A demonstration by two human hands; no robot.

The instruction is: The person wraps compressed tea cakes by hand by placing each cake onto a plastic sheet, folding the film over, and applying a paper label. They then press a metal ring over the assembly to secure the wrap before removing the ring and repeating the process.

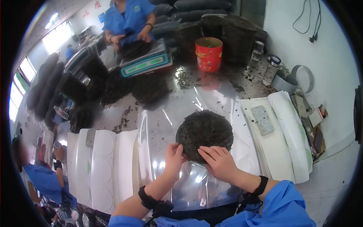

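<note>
Okay, round dark cake [206, 130] sits flat on clear film [155, 130], in from the table's [101, 119] near edge, roughly midway between the two paper stacks. Placed there, I'd say, so both hands get to it without stretching.

Left hand [174, 159] is at the cake's near-left rim, thumb and fingers partly closed, small gap. Right hand [218, 160] is at the near-right rim, fingers loosely together, tips lying over the top edge. Can't tell if either really pinches the cake; undersides hidden. Contact from both sides probably keeps it from sliding and lets me square the rim. The film likely keeps it off the loose crumbs on the table.

Grey slab [262, 120] rests on the right paper stack [252, 132], smaller grey block [90, 137] on the left paper stack [102, 170]. Both look like weights to stop sheets curling or drifting.

Scale [145, 66] is toward the far edge, within a co-worker's [130, 19] reach, dark material on its pan. Red bucket [209, 55] stands right of it, well apart from my hands.
</note>
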